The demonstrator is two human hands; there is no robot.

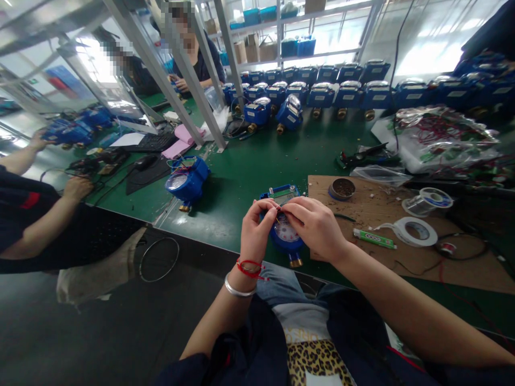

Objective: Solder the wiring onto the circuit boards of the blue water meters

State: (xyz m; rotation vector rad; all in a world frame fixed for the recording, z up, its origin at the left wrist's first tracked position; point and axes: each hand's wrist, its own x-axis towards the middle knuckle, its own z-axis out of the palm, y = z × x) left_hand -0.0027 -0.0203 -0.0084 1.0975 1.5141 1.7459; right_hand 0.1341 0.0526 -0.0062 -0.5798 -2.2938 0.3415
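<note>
A blue water meter with a round clear dial lies on the green bench in front of me, its brass fitting pointing toward my lap. At its far side, a box with a green circuit board stands open. Over the dial, my left hand pinches thin wires between thumb and forefinger. My right hand is closed too, its fingertips meeting the left ones at the same wires. The fingers partly cover the meter, and the exact joining point of the wires is too small to make out.
On the right, a cardboard sheet bears a round tin, white tape, a solder spool and a green box. Another meter sits left. Several meters line the back. Co-workers sit left and behind metal posts.
</note>
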